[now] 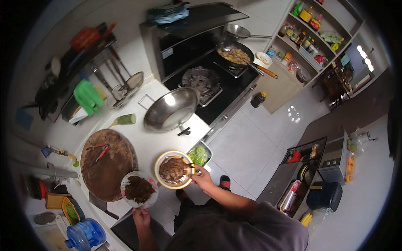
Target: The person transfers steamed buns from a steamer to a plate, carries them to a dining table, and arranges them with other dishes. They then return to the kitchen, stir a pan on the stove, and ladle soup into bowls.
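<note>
My left hand (141,216) grips the near rim of a floral-edged plate (150,200) bearing a dark brown mass of food (138,189). In my right hand (202,179) is a yellow-rimmed white bowl (158,178), which holds dark brown food (173,170) in a shiny brown sauce. Bowl and plate are held side by side, the plate partly over the edge of a round wooden chopping block (106,175). Red-handled scissors or pliers (103,152) lie on that block. Beyond the bowl is a container (207,149) of green leafy vegetables (198,154).
A steel wok (171,109) sits on the white counter (147,147) beside the gas hob (232,84). A pan (243,64) of food occupies the far burner. A cleaver (106,210) lies below the block, and a dark bottle (258,99) stands near the cabinet.
</note>
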`<action>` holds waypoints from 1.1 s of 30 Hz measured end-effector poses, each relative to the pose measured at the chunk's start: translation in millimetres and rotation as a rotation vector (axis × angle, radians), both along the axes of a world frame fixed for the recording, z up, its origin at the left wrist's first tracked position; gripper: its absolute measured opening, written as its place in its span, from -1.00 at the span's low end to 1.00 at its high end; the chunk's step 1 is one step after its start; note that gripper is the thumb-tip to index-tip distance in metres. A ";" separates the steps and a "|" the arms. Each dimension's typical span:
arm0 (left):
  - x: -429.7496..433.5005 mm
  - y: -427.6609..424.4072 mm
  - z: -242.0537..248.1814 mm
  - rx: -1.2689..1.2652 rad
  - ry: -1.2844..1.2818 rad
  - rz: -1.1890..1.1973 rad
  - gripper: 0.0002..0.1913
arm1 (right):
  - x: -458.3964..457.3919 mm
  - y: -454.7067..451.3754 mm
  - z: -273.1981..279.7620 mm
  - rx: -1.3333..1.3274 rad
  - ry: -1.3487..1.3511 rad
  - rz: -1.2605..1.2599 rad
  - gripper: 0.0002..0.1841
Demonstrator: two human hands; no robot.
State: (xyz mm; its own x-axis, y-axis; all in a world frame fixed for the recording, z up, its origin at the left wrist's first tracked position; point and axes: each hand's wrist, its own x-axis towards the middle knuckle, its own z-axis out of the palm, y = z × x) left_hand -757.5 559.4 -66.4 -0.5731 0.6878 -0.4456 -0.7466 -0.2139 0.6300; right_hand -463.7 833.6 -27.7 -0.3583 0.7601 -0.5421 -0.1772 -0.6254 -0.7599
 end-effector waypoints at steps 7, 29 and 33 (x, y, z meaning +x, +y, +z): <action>192.2 181.9 51.3 0.071 -0.086 -0.403 -0.32 | 239.5 60.7 -1.7 0.016 0.024 -0.278 -0.35; 1093.3 973.8 85.8 0.140 -0.283 -1.652 -0.29 | 1027.0 479.0 25.2 0.096 -0.157 -1.492 -0.44; 1273.4 1093.6 107.0 0.139 -0.307 -1.766 -0.30 | 1168.7 571.1 46.7 -0.011 -0.234 -1.607 -0.39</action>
